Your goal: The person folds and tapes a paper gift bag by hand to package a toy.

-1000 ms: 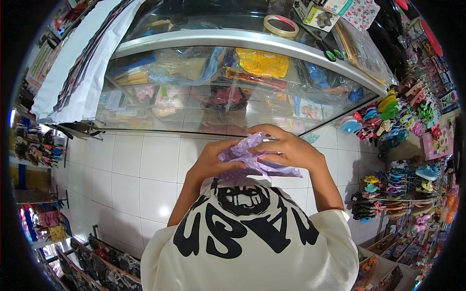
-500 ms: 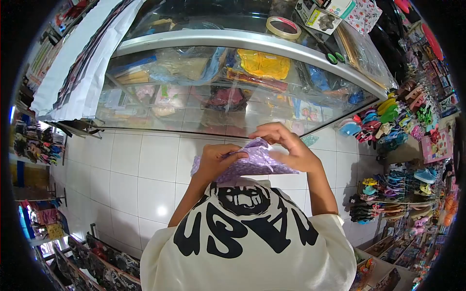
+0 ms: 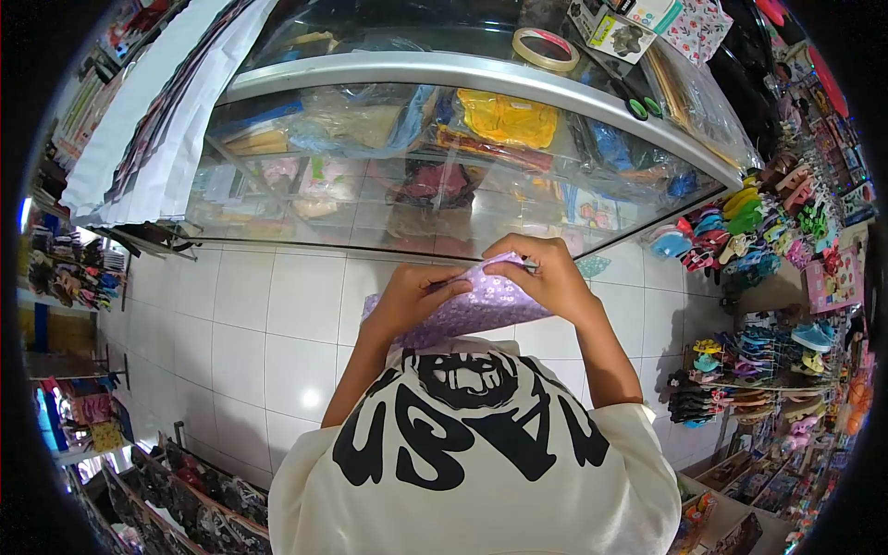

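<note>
A purple cloth (image 3: 476, 310) with small white flowers hangs between my two hands, in front of my shirt. My left hand (image 3: 412, 298) pinches its upper edge near the middle, with the thumb on top. Close by on the right, my right hand (image 3: 546, 276) grips the upper right corner between thumb and curled fingers. The cloth's left end sticks out past my left wrist, and part of it is hidden behind that hand.
Ahead stands a glass display case (image 3: 370, 69) holding packaged items. On top lie a tape roll (image 3: 546, 50), scissors (image 3: 638, 106) and boxes (image 3: 622, 37). White fabric (image 3: 157, 120) drapes its left end. Sandals (image 3: 740, 365) hang at the right.
My right hand was open-fingered and blurred beside the cloth; now it has closed on the corner. The cloth's right part is lifted and spread flatter.
</note>
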`<move>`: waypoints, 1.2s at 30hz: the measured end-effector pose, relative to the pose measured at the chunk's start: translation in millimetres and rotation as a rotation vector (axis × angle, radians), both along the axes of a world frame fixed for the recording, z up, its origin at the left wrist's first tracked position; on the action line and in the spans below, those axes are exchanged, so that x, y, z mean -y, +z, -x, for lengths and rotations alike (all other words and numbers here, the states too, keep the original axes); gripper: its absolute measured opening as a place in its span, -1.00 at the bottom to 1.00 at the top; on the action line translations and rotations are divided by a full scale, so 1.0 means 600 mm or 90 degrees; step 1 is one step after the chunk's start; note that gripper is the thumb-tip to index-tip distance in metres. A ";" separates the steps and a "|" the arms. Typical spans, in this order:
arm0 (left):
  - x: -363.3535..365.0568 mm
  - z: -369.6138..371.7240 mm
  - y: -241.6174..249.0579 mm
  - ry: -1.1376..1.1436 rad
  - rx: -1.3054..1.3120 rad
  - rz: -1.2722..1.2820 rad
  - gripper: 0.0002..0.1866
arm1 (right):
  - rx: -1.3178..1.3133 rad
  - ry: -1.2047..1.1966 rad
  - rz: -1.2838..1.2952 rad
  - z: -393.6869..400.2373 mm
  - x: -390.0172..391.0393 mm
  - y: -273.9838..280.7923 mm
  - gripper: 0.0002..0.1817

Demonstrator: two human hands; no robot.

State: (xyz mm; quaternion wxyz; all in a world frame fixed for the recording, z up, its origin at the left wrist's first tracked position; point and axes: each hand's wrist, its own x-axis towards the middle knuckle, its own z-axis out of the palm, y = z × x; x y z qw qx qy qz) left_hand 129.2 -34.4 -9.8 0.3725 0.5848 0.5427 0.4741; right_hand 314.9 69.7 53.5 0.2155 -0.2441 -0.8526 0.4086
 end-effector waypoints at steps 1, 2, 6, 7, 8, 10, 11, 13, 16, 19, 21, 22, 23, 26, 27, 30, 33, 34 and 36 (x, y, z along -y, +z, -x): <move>-0.002 0.001 0.003 0.008 0.003 -0.005 -0.79 | -0.022 -0.018 -0.003 0.002 -0.001 -0.003 -0.85; -0.004 0.004 0.000 0.018 0.006 -0.013 -0.79 | -0.043 -0.035 -0.005 0.003 -0.003 -0.004 -0.85; -0.014 0.019 -0.015 0.020 -0.001 -0.053 -0.76 | -0.028 -0.027 -0.005 0.006 -0.009 0.007 -0.90; -0.017 0.022 -0.012 0.012 -0.008 -0.066 -0.74 | -0.032 -0.026 -0.006 0.007 -0.009 0.011 -0.90; -0.017 0.023 -0.007 0.005 -0.016 -0.071 -0.73 | -0.037 -0.026 -0.007 0.006 -0.010 0.014 -0.91; -0.017 0.023 0.023 -0.012 -0.032 -0.082 -0.70 | -0.079 -0.040 -0.018 0.003 -0.014 0.016 -0.91; -0.018 0.025 0.026 -0.004 -0.038 -0.085 -0.69 | -0.116 -0.056 -0.026 -0.001 -0.018 0.015 -0.91; -0.015 0.034 0.026 0.013 -0.050 -0.088 -0.67 | -0.153 -0.065 -0.006 -0.014 -0.025 0.015 -0.89; -0.014 0.040 0.009 -0.002 -0.090 -0.054 -0.70 | -0.054 -0.064 0.015 -0.019 -0.012 0.026 -0.91; -0.011 0.028 0.017 -0.005 -0.109 -0.034 -0.71 | 0.023 -0.061 -0.118 -0.023 -0.001 0.036 -0.85; -0.011 0.028 0.006 -0.021 -0.088 -0.043 -0.74 | 0.021 -0.066 -0.092 -0.027 0.005 0.036 -0.83; -0.011 0.029 0.003 -0.028 -0.077 -0.048 -0.75 | 0.002 -0.076 -0.075 -0.031 0.005 0.034 -0.83; -0.011 0.032 0.003 -0.031 -0.118 -0.062 -0.75 | -0.016 -0.085 -0.058 -0.036 0.003 0.033 -0.84; -0.019 0.043 0.012 -0.045 -0.212 -0.145 -0.77 | -0.064 -0.114 -0.051 -0.047 -0.002 0.023 -0.87; -0.025 0.047 0.011 -0.053 -0.224 -0.200 -0.77 | -0.070 -0.123 -0.051 -0.050 -0.003 0.019 -0.87; -0.029 0.053 0.006 -0.051 -0.221 -0.172 -0.80 | -0.024 -0.141 -0.129 -0.049 0.001 0.018 -0.86; -0.033 0.058 0.002 -0.046 -0.245 -0.172 -0.84 | 0.068 -0.164 -0.357 -0.036 0.013 0.036 -0.81; -0.035 0.060 0.002 -0.046 -0.260 -0.193 -0.84 | 0.102 -0.173 -0.450 -0.029 0.020 0.043 -0.78; -0.037 0.063 0.005 -0.045 -0.304 -0.231 -0.84 | 0.131 -0.140 -0.456 -0.009 0.037 0.051 -0.76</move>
